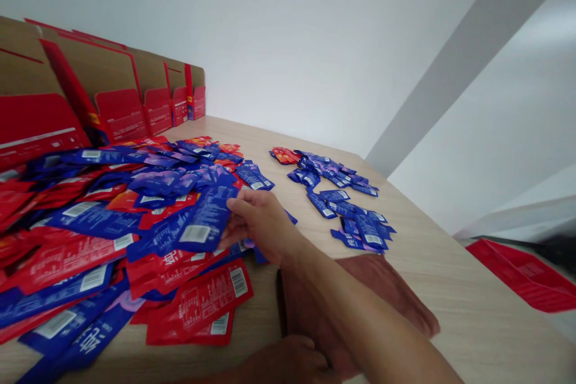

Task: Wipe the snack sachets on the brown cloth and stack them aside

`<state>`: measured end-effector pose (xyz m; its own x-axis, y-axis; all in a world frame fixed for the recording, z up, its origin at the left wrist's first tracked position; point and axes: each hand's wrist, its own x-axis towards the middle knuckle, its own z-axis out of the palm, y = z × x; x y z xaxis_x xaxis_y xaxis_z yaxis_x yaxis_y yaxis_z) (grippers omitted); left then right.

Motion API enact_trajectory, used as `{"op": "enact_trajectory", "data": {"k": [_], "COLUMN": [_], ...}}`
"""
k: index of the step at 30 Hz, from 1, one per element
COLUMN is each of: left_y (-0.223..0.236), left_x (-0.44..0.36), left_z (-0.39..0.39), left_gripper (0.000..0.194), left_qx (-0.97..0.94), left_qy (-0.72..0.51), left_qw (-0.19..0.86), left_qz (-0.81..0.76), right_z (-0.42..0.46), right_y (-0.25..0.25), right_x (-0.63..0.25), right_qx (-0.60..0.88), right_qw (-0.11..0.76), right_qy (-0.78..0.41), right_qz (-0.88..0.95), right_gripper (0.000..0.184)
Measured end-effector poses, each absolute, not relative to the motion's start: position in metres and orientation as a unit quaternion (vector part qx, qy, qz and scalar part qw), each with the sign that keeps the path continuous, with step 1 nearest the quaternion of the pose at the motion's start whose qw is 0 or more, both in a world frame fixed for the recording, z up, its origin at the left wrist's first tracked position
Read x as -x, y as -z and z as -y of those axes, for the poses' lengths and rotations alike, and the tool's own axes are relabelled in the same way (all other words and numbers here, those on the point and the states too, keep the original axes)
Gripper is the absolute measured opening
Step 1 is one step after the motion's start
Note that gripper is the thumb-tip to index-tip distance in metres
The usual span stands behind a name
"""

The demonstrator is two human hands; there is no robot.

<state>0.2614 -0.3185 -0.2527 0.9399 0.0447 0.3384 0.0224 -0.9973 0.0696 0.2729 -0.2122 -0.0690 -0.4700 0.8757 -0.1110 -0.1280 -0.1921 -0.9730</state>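
My right hand (263, 225) reaches left across the wooden table (450, 288) to a big heap of blue and red flat packets (90, 234). Its thumb and fingers pinch the edge of one blue packet (204, 219) at the heap's right side. My left hand (288, 363) shows at the bottom edge, its fingers curled on the near end of a reddish-brown flat pouch (382, 291) lying under my right forearm.
A smaller row of mostly blue packets (342, 204) lies to the right of the heap. Red and brown cardboard cartons (121, 102) stand along the back left by the white wall. A red flattened carton (526, 273) lies off the table at the right.
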Motion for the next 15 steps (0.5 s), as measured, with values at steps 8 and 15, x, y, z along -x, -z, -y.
{"op": "enact_trajectory", "data": {"k": [8,15], "left_y": [0.278,0.272], "left_x": [-0.266,-0.270], "left_z": [0.319,0.322], "left_gripper": [0.024,0.036], "left_qx": [-0.978,-0.980], "left_qy": [-0.206,-0.195], "left_qw": [0.035,0.024], "left_qz": [-0.016,-0.026], "right_z": [0.208,0.171], "right_y": [0.094,0.093], "right_x": [-0.281,-0.397], "right_qx": [0.341,0.649], "right_qw": [0.366,0.199], "right_qy": [-0.660,-0.092], "right_qz": [0.561,0.728], "right_gripper": [0.015,0.030]}}
